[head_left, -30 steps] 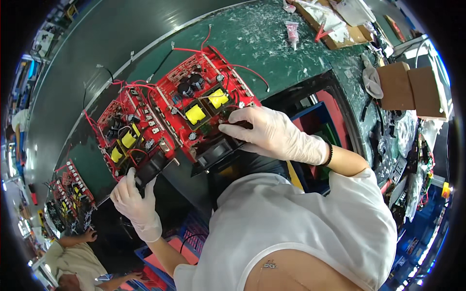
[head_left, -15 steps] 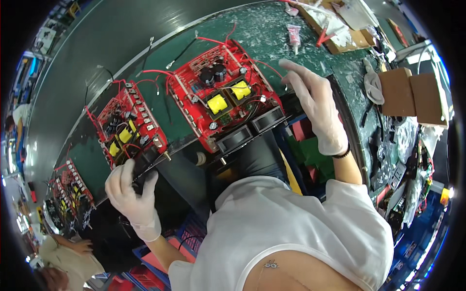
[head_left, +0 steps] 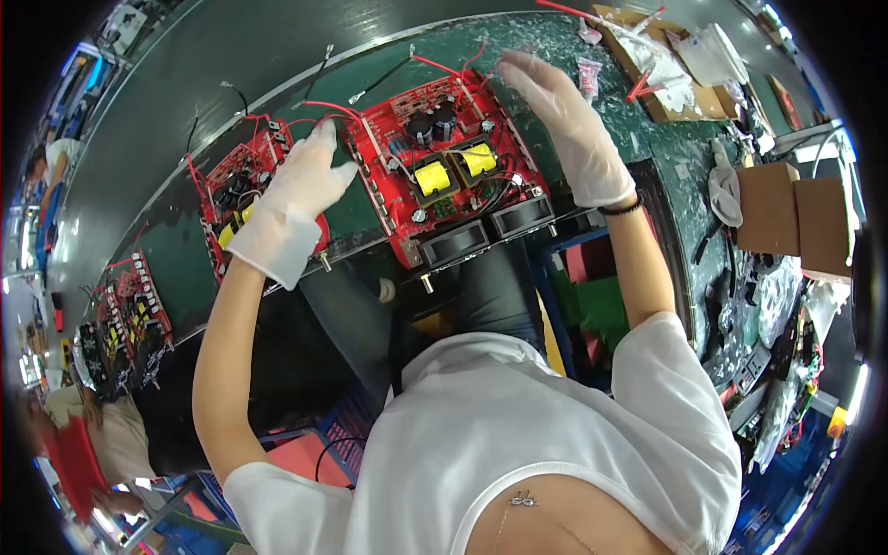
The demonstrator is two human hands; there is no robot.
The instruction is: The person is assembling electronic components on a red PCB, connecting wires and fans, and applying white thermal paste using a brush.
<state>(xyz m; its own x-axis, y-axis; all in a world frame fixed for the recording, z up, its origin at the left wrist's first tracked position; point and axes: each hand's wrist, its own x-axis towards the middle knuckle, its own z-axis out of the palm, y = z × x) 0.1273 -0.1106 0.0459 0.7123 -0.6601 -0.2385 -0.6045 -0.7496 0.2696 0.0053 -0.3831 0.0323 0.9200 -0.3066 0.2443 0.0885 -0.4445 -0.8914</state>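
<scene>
A red circuit board [head_left: 450,183] with two yellow transformers, black capacitors and two black fans on its near edge lies on the green bench [head_left: 370,211] in front of me. My left hand [head_left: 291,202], in a white glove, rests at the board's left edge beside its red wires, fingers spread. My right hand [head_left: 566,125], also gloved, hovers open over the board's far right corner. A second red board [head_left: 239,199] lies to the left, partly hidden under my left hand.
More red boards [head_left: 139,305] line the bench further left, near another person [head_left: 69,435]. A cardboard tray of bagged parts [head_left: 671,60] sits at the far right, with brown boxes [head_left: 791,217] and tools beside it. A dark conveyor belt [head_left: 185,111] runs behind the boards.
The board has slid right along the bench. My left hand rose from below the bench edge to the board's left side; my right hand moved off the board and opened over its far right corner.
</scene>
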